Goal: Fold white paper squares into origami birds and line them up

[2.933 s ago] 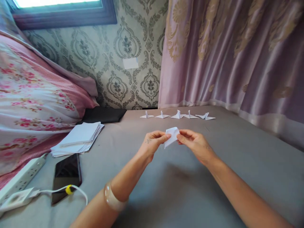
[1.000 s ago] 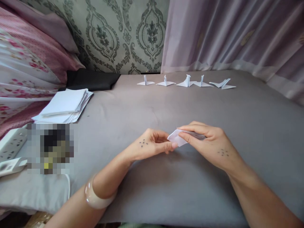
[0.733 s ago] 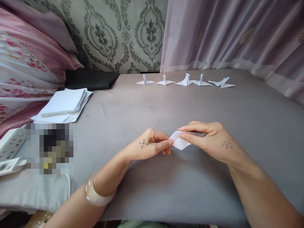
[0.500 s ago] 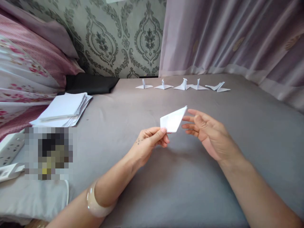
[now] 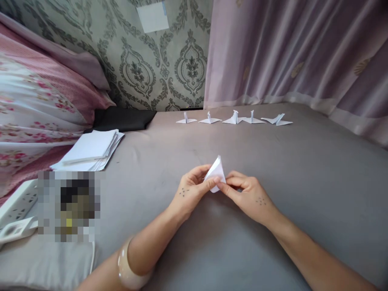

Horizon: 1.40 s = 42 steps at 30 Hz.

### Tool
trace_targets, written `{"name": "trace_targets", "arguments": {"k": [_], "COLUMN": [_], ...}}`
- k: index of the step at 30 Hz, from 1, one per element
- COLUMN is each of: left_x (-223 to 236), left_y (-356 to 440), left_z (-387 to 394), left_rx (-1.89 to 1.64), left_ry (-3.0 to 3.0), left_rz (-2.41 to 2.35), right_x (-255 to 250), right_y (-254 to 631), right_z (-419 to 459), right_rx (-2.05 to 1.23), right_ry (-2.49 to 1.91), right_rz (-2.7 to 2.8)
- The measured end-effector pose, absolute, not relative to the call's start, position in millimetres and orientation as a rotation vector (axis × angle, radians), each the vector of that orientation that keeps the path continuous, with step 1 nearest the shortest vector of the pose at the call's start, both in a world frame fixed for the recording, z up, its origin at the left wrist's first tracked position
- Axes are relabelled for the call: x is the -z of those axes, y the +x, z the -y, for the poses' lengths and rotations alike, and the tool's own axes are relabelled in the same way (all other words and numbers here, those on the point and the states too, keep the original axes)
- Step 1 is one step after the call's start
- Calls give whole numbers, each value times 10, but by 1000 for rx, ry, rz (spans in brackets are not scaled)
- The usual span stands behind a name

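A small folded white paper (image 5: 217, 171) is held up between both hands, its narrow tip pointing upward. My left hand (image 5: 194, 185) pinches its left side, thumb across the front face. My right hand (image 5: 247, 192) grips the lower right edge between thumb and fingers. The two thumb tips nearly meet near the bottom of the paper. Fingers behind the paper are partly hidden. Beyond the hands, several folded white paper cranes (image 5: 235, 118) stand in a row on the grey cloth surface (image 5: 163, 161).
At the left lies a stack of white paper sheets (image 5: 91, 146), with a black folded item (image 5: 124, 118) behind it. A white power strip (image 5: 22, 202) and a pixelated patch are nearer. A pink curtain (image 5: 257, 52) and patterned wall (image 5: 139, 68) bound the back.
My right hand has come in from apart and taken hold of the paper. The paper has turned from slanting right to tip upward. The camera view has tilted up slightly.
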<state>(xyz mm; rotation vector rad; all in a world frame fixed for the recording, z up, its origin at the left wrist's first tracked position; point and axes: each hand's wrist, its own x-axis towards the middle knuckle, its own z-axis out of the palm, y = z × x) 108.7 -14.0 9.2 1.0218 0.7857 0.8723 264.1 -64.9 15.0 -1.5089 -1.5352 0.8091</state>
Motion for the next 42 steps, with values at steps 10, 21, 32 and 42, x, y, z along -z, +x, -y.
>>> {"name": "trace_targets", "arguments": {"k": [10,21,32,42], "left_x": [-79,-67,-80,-31], "left_y": [1056,1037,1073,1051], "left_z": [147,138,288,282], "left_rx": [-838,-861,-918,-922], "left_ry": [963,912,1274,1457], "left_rz": [-714,-655,-817,-833], "right_x": [-126,-200,-258,-229], "right_y": [2609,2553,2556,2496], "right_z": [659,718,763,782], "right_rx": [-824,-788,-447,-519], "right_ry": [-1529,-1443,-1366,-1412], "right_rz": [1618,1648,1420,1329]}}
